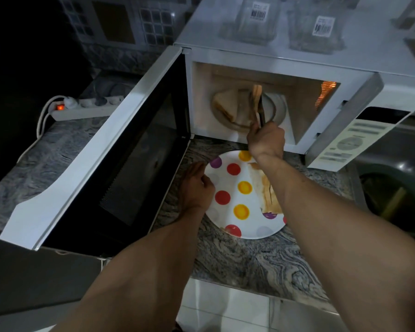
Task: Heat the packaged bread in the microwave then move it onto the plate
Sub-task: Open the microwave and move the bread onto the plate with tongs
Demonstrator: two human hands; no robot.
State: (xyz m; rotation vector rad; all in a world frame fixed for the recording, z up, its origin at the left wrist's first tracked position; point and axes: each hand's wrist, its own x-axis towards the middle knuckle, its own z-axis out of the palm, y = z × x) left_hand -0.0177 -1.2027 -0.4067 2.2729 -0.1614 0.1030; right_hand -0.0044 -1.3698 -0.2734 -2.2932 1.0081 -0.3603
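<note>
The white microwave point(309, 58) stands with its door point(110, 149) swung wide to the left and its inside lit. On the glass turntable point(277, 109) lie bread slices point(228, 106). My right hand point(266, 140) reaches into the opening, shut on tongs point(259, 109) that pinch one upright bread slice point(256, 92). In front of the microwave sits a white plate with coloured dots point(233, 178), carrying toasted bread slices point(266, 192) partly hidden under my right forearm. My left hand point(197, 185) rests on the plate's left rim with curled fingers.
A power strip with a lit red switch point(82, 107) lies on the marbled counter point(261, 259) at the left. Clear jars point(256, 17) stand on top of the microwave. A sink with a dark green bowl point(393, 195) is at the right.
</note>
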